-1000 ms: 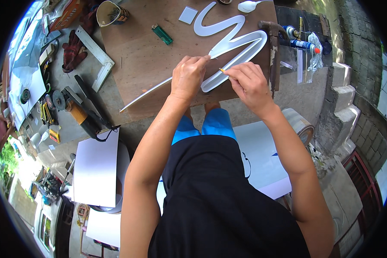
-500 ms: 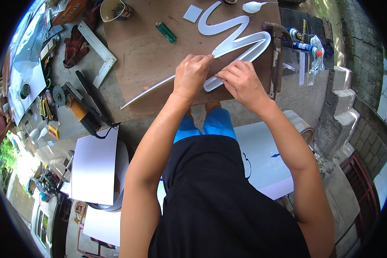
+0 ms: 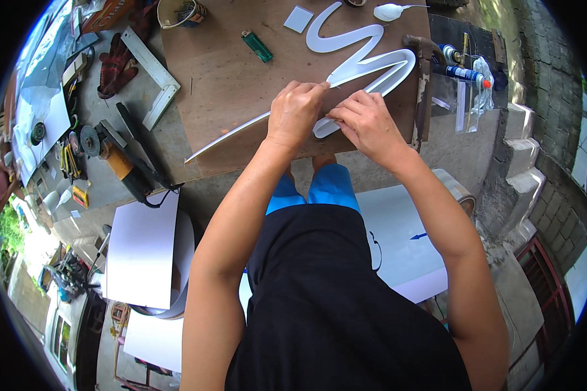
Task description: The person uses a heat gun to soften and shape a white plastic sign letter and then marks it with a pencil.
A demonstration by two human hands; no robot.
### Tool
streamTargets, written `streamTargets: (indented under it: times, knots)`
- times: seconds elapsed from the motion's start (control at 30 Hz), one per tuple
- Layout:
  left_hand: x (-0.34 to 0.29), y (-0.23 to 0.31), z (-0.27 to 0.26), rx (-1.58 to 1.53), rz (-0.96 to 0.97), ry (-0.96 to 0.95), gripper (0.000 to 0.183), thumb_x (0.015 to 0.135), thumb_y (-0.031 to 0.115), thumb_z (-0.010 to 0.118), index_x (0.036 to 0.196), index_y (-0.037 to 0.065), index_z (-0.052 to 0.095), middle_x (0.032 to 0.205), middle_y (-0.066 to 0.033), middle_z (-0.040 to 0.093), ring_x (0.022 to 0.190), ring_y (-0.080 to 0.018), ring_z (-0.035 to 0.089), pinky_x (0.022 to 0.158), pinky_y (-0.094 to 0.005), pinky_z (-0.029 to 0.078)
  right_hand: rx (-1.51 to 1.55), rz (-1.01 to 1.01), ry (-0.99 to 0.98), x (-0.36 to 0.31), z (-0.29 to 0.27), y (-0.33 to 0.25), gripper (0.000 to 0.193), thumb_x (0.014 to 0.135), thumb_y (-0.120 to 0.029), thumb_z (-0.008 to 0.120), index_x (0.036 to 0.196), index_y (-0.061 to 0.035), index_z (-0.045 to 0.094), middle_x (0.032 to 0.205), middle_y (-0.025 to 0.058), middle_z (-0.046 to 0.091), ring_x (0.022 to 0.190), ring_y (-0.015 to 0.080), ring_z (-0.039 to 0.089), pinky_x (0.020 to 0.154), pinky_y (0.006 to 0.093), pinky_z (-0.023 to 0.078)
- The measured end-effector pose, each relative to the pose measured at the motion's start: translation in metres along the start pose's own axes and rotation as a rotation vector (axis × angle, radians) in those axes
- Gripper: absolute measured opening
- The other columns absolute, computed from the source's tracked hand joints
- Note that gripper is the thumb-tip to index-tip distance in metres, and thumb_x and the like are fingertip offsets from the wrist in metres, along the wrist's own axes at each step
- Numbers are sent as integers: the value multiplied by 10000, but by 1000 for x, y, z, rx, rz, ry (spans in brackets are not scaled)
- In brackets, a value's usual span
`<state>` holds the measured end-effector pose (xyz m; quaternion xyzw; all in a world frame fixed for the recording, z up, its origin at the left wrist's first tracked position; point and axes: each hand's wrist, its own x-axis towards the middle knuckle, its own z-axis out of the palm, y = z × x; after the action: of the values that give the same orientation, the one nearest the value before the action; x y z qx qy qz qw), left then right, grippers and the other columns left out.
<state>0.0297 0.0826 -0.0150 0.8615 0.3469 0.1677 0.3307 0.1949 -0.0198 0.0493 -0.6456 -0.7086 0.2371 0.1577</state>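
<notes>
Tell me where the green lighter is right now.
In the head view, the green lighter lies on the brown board, upper part and slightly left of centre, between the small bucket and the pale square piece, beyond the left hand.

Passage lies between the lighter (image 3: 257,45) and white strip (image 3: 229,135); a hammer (image 3: 422,94) bars rightward.

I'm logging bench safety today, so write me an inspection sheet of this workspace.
Surface: brown board, dark specks.
Workpieces: white curved shape, partly walled; white strip running out leftward.
Clutter: angle grinder, dark red glove, green lighter, hammer.
Hands: left hand pinches the strip; right hand bent over the shape's near end, anything held hidden.
Cables: black cord at the grinder's near end.
Surroundings: concrete steps at right, greenery at far left.
</notes>
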Motion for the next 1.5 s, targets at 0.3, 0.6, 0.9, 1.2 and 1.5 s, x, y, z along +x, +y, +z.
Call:
streamTargets:
  times: [0.3, 0.6, 0.9, 1.2, 1.5]
  knots:
    - [0, 0, 0, -9, -7, -25, 290, 883, 65, 718, 1153, 149, 781, 1008, -49, 781, 928, -281, 711, 774, -415, 601, -61, 17, 22, -2, -13, 15, 172, 872, -101, 757, 1044, -89, 750, 1013, 4, 699, 1016, 220, 617, 896, 384, 443]
    - [0, -1, 0, -2, -8, -24, 300, 869, 58, 722, 1150, 146, 780, 1007, -46, 779, 923, -281, 709, 779, -414, 605, -53, 26, 30, -2, -11, 10, 169, 872, -92, 751, 1041, -87, 748, 1010, 9, 698, 1009, 224, 616, 909, 386, 450]
    - [1, 1, 0, -9, 17, -3, 251, 850, 86, 721, 1094, 116, 773, 972, -68, 776, 908, -296, 712, 797, -418, 598, -39, 22, 33, -3, -8, 9, 180, 866, -98, 761, 1045, -89, 751, 1015, 4, 701, 999, 223, 613, 901, 385, 449]
    - [0, -2, -1, 12, 36, -17, 309, 856, 39, 723, 1143, 138, 777, 1004, -44, 782, 906, -276, 708, 759, -410, 600, 63, 167, 277, -18, -32, -5, 178, 865, -45, 756, 1034, -100, 745, 973, 6, 723, 936, 228, 625, 830, 383, 443]
    - [1, -3, -3, 17, 35, -22, 310, 860, 27, 718, 1144, 136, 778, 982, -48, 782, 878, -275, 709, 750, -408, 594, 37, 110, 228, -20, -4, -20, 233, 846, -60, 777, 1075, -93, 750, 1040, 7, 711, 990, 220, 628, 869, 393, 461]
